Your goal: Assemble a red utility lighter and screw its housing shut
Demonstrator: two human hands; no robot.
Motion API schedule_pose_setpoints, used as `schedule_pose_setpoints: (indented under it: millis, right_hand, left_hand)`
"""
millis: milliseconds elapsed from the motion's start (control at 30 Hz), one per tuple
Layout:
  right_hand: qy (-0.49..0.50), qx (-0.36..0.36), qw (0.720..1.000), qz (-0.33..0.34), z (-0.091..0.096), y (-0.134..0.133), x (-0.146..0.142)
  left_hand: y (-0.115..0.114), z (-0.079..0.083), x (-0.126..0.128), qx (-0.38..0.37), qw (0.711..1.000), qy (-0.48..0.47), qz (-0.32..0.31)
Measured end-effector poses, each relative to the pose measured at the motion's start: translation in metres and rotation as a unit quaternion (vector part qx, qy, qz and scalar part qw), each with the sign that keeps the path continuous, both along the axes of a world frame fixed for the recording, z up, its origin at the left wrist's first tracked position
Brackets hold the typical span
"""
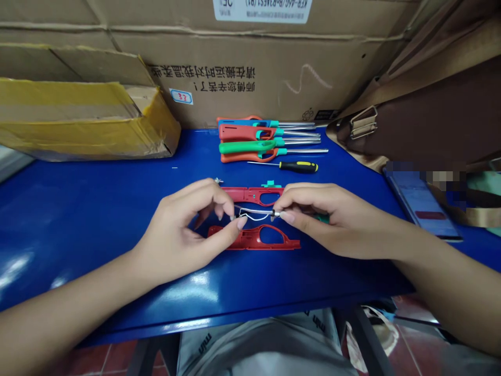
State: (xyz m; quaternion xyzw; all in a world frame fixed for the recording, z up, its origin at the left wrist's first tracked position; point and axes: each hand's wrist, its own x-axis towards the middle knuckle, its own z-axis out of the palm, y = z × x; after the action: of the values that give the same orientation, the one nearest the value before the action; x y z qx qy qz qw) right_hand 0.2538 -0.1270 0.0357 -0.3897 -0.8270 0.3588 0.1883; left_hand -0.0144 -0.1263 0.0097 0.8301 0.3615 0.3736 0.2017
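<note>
The person's left hand [188, 224] and right hand [332, 219] met over the middle of the blue table [97, 219], each pinching one end of a thin metal tube with a white wire [256, 213] looped under it. The left fingertips gripped the wire end, the right thumb and forefinger clamped the tube's black tip; neither hand was relaxed or free. Just beneath, two red handle shells [254, 237] lay apart and open, one nearer the person, the other [254, 195] just behind the hands with a small teal trigger piece [270, 184] touching its far edge. So this lighter looked to be in pieces, its inner parts out of the casing and the halves not joined. Further back a stack of whole lighters [266, 138] in red, blue and green rested against the cardboard box [274, 68], with a yellow-and-black screwdriver [293, 166] lying just in front of them
</note>
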Motion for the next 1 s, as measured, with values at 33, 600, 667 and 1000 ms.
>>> schedule_pose_setpoints:
  millis: [33,600,667,1000]
  right_hand:
    - [0.003,-0.005,1.0,-0.002,-0.001,0.0,-0.001]
    - [0.124,-0.156,0.98,-0.003,-0.008,-0.008,-0.022]
    - [0.134,-0.182,0.974,-0.028,-0.01,-0.01,-0.023]
    - [0.09,-0.145,0.985,-0.038,-0.016,-0.009,-0.024]
  left_hand:
    - [0.0,0.0,0.0,0.026,1.0,0.002,0.0]
    - [-0.01,0.002,0.004,0.135,0.989,0.043,-0.05]
    - [-0.011,0.002,0.004,0.146,0.987,0.045,-0.048]
    - [-0.01,-0.001,0.006,0.132,0.989,0.031,-0.065]
